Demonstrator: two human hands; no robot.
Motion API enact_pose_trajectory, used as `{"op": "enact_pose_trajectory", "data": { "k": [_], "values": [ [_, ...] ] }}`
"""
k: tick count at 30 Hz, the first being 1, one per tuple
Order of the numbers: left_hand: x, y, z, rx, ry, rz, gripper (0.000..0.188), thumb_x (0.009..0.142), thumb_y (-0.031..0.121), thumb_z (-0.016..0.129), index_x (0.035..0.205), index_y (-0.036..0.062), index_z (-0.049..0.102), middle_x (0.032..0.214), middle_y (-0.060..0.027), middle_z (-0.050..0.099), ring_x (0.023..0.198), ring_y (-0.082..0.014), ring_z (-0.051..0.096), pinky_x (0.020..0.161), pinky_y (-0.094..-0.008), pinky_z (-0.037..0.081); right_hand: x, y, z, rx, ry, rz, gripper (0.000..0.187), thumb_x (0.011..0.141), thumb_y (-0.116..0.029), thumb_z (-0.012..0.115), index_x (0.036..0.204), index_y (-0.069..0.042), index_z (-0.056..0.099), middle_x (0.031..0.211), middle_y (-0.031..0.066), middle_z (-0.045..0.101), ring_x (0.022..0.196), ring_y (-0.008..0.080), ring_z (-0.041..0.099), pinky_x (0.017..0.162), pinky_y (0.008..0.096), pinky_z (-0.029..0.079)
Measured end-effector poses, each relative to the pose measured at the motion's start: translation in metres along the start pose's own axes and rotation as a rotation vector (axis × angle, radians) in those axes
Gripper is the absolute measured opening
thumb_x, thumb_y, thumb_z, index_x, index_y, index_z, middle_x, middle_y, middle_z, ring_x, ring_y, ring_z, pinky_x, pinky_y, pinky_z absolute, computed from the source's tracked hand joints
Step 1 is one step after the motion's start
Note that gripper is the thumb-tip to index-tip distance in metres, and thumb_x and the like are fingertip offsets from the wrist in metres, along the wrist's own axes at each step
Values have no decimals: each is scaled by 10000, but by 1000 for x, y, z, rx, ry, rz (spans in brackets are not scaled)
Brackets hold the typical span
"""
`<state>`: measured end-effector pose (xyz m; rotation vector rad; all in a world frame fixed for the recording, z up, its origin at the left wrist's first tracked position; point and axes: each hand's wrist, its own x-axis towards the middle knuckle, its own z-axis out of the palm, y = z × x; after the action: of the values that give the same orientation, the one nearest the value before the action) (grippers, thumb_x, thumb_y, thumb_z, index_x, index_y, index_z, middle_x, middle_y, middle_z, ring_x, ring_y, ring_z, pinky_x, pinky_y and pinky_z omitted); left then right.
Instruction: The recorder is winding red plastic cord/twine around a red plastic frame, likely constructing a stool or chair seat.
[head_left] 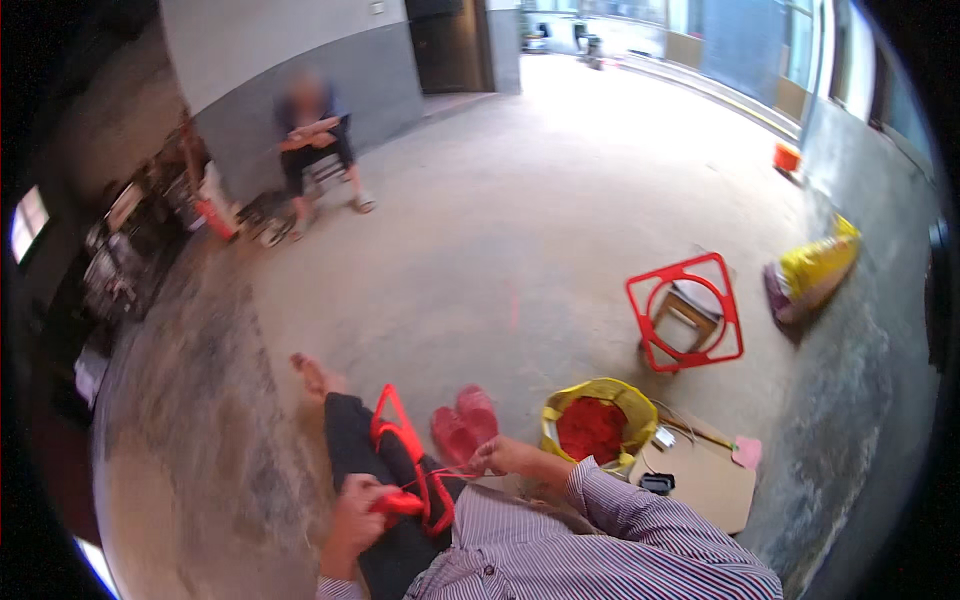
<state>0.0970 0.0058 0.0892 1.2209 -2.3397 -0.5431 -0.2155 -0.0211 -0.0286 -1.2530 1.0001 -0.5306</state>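
A bright red frame [398,428] lies across my dark-trousered legs. My left hand [357,508] is closed around a small red object [398,503] at the near edge of this frame; its exact kind is unclear. To the right, my right hand [505,456] is closed, its fingers pinching thin red string [455,474]. The string runs from there toward the red frame and the left hand. Just beyond the right hand, a pair of red slippers [464,424] rests on the floor. A yellow bag [551,440] filled with red material [592,428] stands beside my right forearm.
A red square frame with a round opening [735,318] lies on a small stool [686,322]. Near it are a board [715,490], a black box [657,484], a pink fly swatter [746,452] and a yellow sack [815,265]. A person [318,135] sits by the far wall.
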Motion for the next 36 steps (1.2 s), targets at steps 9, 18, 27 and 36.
{"op": "enact_pose_trajectory", "data": {
  "k": [9,18,27,36],
  "values": [
    [-5,3,40,17,-261,-292,287,682,166,672,959,91,674,907,-140,591,876,-323,602,778,-404,491,26,-3,50,-351,-218,-297,560,739,-250,704,1242,-57,552,1141,189,586,1069,331,564,913,397,446],
    [21,32,66,9,80,-243,282,660,132,681,914,25,620,921,-150,567,897,-346,566,821,-422,465,10,-40,32,-722,64,-228,509,706,-290,736,1120,-29,599,1069,152,588,1001,317,574,914,368,438],
    [23,-22,108,-1110,311,-811,345,683,31,551,1027,5,542,934,-64,553,922,-208,553,849,-302,439,-41,-62,-35,755,330,-324,521,791,-329,675,1182,-9,551,1214,111,572,1082,237,575,976,341,420],
    [30,-4,119,-1432,145,-797,429,732,60,433,1155,31,495,881,5,500,730,-100,475,700,-208,403,-108,-80,-93,1034,271,-732,366,782,-245,611,1088,-61,525,1053,102,573,948,190,542,781,326,453]
  ]
}}
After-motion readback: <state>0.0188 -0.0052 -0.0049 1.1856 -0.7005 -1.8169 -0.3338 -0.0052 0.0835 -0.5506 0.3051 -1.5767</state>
